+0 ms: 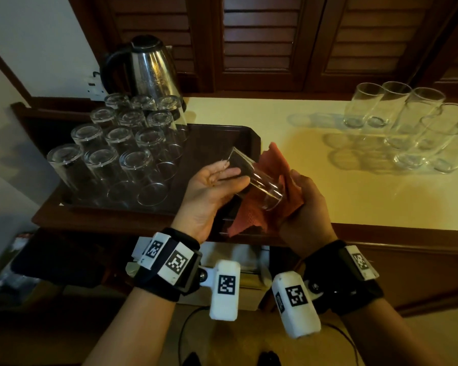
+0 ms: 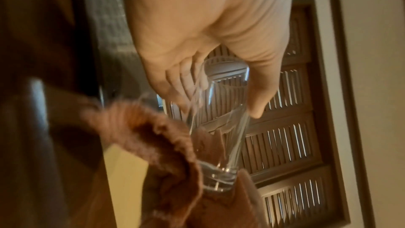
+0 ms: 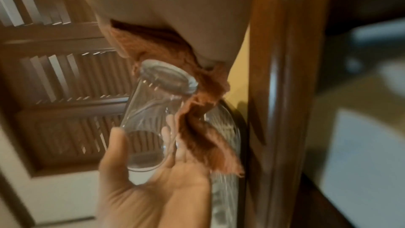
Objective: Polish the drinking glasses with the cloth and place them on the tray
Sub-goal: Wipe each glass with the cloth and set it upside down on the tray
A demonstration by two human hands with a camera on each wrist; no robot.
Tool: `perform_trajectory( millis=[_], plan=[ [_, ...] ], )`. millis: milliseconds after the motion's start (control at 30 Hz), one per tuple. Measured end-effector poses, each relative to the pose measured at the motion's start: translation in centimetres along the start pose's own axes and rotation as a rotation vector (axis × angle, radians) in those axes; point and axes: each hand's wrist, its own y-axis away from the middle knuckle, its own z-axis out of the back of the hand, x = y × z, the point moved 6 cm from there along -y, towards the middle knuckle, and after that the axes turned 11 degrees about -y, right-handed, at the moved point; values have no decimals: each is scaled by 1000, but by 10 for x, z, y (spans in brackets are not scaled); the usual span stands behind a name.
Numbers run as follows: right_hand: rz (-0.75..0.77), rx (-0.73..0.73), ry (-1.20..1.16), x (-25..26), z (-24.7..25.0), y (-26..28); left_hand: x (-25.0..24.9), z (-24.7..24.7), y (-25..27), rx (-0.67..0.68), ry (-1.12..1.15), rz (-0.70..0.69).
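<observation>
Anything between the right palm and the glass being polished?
Yes: the orange cloth lies between the right hand and the glass base. The head and right wrist views both show it.

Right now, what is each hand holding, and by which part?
Left hand grips the drinking glass near its open rim. Right hand holds the cloth bunched round the glass's base.

Tray: left and middle taken up by upturned glasses in close rows; right strip bare, open from the front edge.
Kettle: stands behind the rows, blocks the back left corner.
Counter: bare stretch between tray and upright glasses clustered far right.
Shutter doors: close off the back.
</observation>
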Motion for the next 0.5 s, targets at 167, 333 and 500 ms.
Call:
perform_trajectory(
  millis=[167,333,500],
  plan=[
    [145,75,130,9,-13,-1,-2,-2,5,52,-136,-73],
    [234,-76,365,7,-13,-3,-2,1,8,-54,-133,-155],
    [243,-110,417,7,-12,2,-4,1,5,-100,-137,-176]
  ],
)
